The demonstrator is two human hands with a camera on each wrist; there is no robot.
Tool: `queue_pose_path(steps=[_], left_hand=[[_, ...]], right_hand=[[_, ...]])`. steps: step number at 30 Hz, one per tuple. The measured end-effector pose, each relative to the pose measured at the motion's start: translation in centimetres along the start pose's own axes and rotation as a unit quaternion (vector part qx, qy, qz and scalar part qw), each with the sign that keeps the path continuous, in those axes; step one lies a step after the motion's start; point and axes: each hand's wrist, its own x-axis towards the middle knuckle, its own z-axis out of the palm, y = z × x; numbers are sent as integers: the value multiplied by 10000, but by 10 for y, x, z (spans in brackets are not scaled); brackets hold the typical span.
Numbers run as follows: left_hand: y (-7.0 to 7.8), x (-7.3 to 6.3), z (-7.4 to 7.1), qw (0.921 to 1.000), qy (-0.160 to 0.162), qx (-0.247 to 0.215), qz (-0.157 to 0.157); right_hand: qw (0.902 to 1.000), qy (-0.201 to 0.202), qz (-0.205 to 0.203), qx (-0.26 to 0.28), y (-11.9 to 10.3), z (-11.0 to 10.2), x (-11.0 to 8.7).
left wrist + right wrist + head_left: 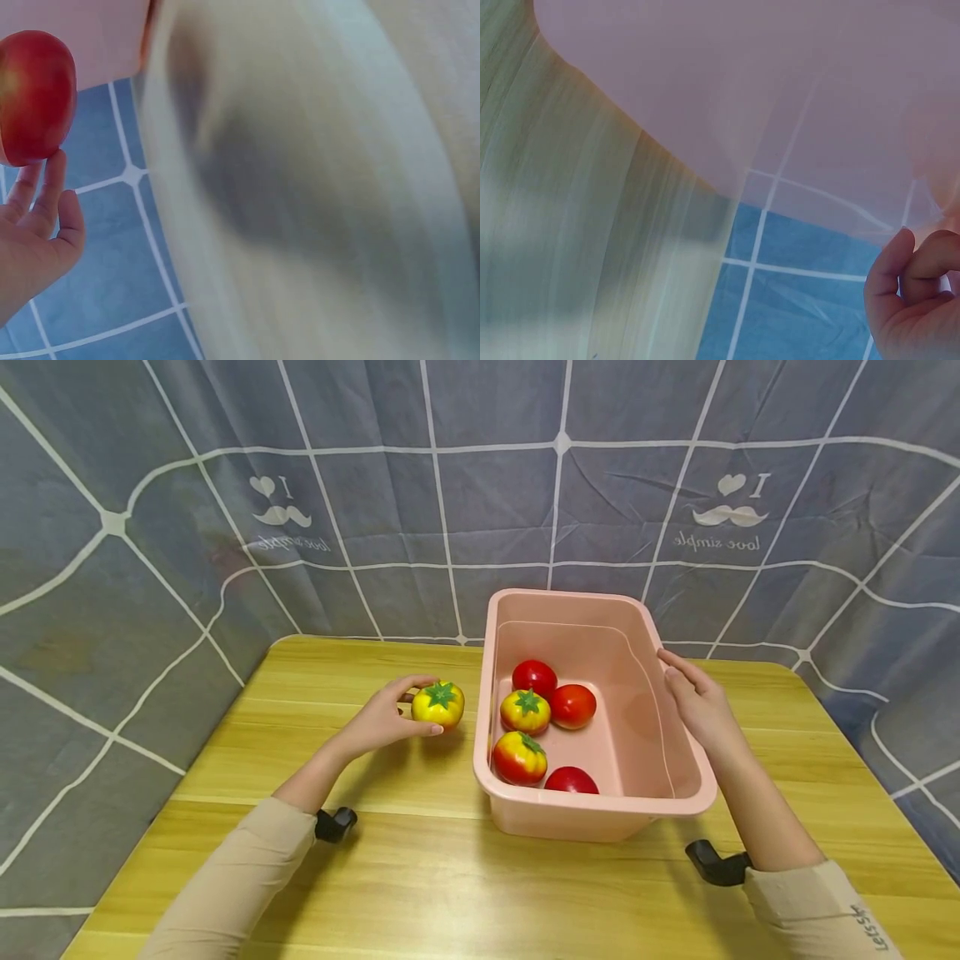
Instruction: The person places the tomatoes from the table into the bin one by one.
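Observation:
My left hand (pixel 381 720) holds a yellow-and-red tomato (pixel 439 704) with a green star-shaped top, thumb on the near side and fingers at the back. It is just left of a pink plastic bin (pixel 596 817). In the left wrist view the tomato's red side (pixel 37 97) shows at the fingertips. My right hand (pixel 701 702) grips the bin's right rim; in the right wrist view its fingers (pixel 889 270) curl at the edge. Inside the bin lie several tomatoes: plain red ones (pixel 573 707) and yellow-red ones with green tops (pixel 521 758).
The bin stands on a wood-grain table (pixel 420 877), slightly right of the middle. A grey-blue curtain (pixel 495 510) with white lines hangs behind the table and along both sides. Black wrist mounts (pixel 335 824) stick out from under both forearms.

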Motion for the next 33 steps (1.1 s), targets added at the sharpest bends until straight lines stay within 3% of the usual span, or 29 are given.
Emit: queue_pose_path(steps=[10,15,33], left_hand=[[15,0,-9,9995,284,-5,157],[26,0,-13,9991,420,-10,66],[78,7,-22,9972,678,-95,301]], right_hand=[[9999,76,-72,-44,2,1,0],[9999,84,-90,-49,3,1,-1],[9998,62,-142,90,4,3,-2]])
